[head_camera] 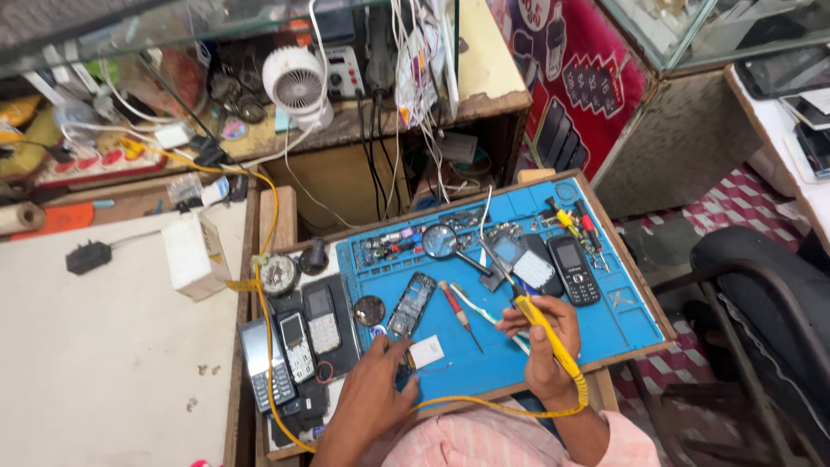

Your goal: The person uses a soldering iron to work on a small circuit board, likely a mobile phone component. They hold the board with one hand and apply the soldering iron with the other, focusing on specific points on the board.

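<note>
Right hand (546, 342) grips yellow soldering iron (543, 324); left hand (380, 389) pinches white battery (426, 352) near blue mat's (622, 320) front edge.

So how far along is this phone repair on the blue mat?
Already done: one phone lies opened, its insides bare, on the blue mat. In hand: the right hand grips a yellow soldering iron, while the left hand rests by a small white part. Left: the phone is not closed up yet.

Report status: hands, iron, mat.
Right hand shut on yellow soldering iron. Left hand pressing small part by white battery. Screwdriver lies between them on blue mat.
</note>
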